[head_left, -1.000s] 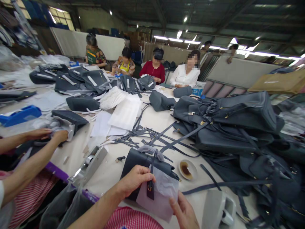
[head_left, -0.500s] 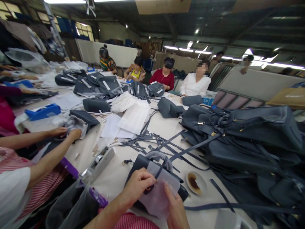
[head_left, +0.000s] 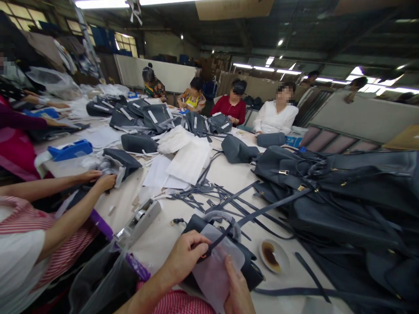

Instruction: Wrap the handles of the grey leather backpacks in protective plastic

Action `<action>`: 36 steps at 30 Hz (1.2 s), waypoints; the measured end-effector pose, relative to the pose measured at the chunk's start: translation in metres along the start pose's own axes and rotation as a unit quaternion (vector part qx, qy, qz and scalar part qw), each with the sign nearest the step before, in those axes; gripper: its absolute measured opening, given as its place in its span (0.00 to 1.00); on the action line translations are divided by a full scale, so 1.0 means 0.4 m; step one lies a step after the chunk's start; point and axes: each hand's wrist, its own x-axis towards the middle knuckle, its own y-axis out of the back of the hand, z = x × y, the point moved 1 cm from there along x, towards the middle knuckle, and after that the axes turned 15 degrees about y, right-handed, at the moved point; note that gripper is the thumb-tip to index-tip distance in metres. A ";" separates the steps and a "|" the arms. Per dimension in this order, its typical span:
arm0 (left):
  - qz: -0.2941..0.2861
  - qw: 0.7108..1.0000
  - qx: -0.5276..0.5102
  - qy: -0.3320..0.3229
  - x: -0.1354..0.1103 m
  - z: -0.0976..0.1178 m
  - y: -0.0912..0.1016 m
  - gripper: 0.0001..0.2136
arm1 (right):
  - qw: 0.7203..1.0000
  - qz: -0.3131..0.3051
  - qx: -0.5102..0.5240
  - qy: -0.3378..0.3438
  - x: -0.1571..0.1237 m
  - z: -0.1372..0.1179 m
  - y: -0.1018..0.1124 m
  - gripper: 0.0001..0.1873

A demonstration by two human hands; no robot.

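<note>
Left hand (head_left: 188,257): thumb and forefinger closed, pinching a dark strap (head_left: 216,241). Right hand (head_left: 238,285): half curled, holding the edge of a translucent sheet (head_left: 214,272), some fingers hidden. The sheet lies over the dark bag (head_left: 252,272) on the table just before us. We judge: keep the strap steady, smooth the sheet beneath it without creasing, and stay clear of the dish (head_left: 284,263) of brown liquid beside the bag.

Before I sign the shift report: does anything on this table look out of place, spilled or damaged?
No spill or damage stands out. One oddity: a small open dish of what looks like brown liquid stands close to the dark handbag, which it might stain. Beyond, narrow straps lie crisscrossed.
</note>
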 end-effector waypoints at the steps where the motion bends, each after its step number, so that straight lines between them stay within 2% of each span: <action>1: 0.016 0.999 0.018 -0.025 -0.002 0.005 0.002 0.10 | 1.000 -0.002 -0.003 0.004 0.001 0.001 -0.002 0.28; 3: 0.041 0.996 0.045 -0.061 -0.005 0.012 0.003 0.10 | 1.000 -0.003 -0.010 0.013 -0.001 0.001 -0.009 0.27; 6: 0.050 0.997 0.022 -0.062 -0.003 0.014 0.000 0.13 | 0.999 0.002 -0.022 0.027 -0.007 -0.002 -0.019 0.26; 8: 0.025 0.997 -0.056 -0.037 0.002 0.010 0.001 0.22 | 0.999 0.001 -0.036 0.031 -0.011 -0.011 -0.022 0.26; 10: -0.040 0.988 -0.151 0.009 0.007 0.004 0.003 0.29 | 0.998 -0.007 -0.048 0.028 -0.010 -0.026 -0.020 0.25; 12: -0.106 0.973 -0.199 0.051 0.011 -0.001 0.006 0.25 | 0.998 -0.009 -0.063 0.026 -0.005 -0.042 -0.016 0.25; 14: -0.130 0.970 -0.193 0.074 0.014 -0.006 0.008 0.14 | 0.997 -0.007 -0.078 0.021 0.003 -0.055 -0.013 0.25; 21: -0.053 0.993 -0.107 0.006 0.022 -0.019 0.003 0.10 | 0.998 0.016 -0.067 0.007 0.003 -0.030 -0.013 0.27; 24: -0.069 0.994 -0.085 0.021 0.014 -0.018 0.006 0.08 | 0.997 0.015 -0.082 0.005 -0.007 -0.015 0.001 0.27; 26: -0.079 0.992 -0.090 0.028 0.008 -0.016 0.010 0.11 | 0.995 -0.005 -0.102 0.007 -0.008 -0.023 0.010 0.27; 29: -0.074 0.991 -0.109 0.024 0.005 -0.015 0.013 0.13 | 0.991 -0.049 -0.118 0.036 0.001 -0.072 0.007 0.26; 33: -0.083 0.991 -0.105 0.030 0.002 -0.010 0.010 0.13 | 0.971 -0.122 -0.193 0.069 0.032 -0.161 -0.040 0.24; 36: -0.078 0.992 -0.092 0.037 -0.005 -0.001 0.005 0.12 | 0.947 -0.172 -0.262 0.070 0.055 -0.192 -0.083 0.22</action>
